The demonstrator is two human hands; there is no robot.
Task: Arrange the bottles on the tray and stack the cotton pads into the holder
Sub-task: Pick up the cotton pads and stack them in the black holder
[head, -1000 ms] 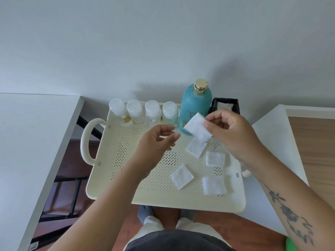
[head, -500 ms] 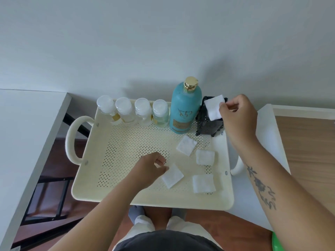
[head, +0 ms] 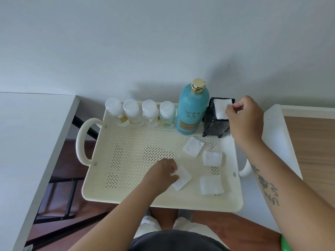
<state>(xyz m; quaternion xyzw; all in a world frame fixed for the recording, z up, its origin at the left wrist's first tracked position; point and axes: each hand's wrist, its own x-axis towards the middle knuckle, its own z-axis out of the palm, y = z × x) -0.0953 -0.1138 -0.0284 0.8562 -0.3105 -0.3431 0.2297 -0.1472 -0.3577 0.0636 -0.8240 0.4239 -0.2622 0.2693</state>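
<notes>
Five bottles (head: 191,109) upright along tray (head: 137,196) back — black holder (head: 215,124) beside, four pads (head: 193,146) loose.

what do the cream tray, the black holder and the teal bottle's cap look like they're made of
Cream perforated tray: probably painted metal or moulded plastic, matte; even rows of punched holes, and rivets at the looped handle. Black pad holder: looks like glossy hard plastic, with sharp highlights on its patterned side. Gold cap on the tall teal bottle: shiny metallic finish, though it may be plated plastic.

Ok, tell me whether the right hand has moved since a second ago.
Yes. The right hand went from beside the teal bottle right to the black holder.
</notes>
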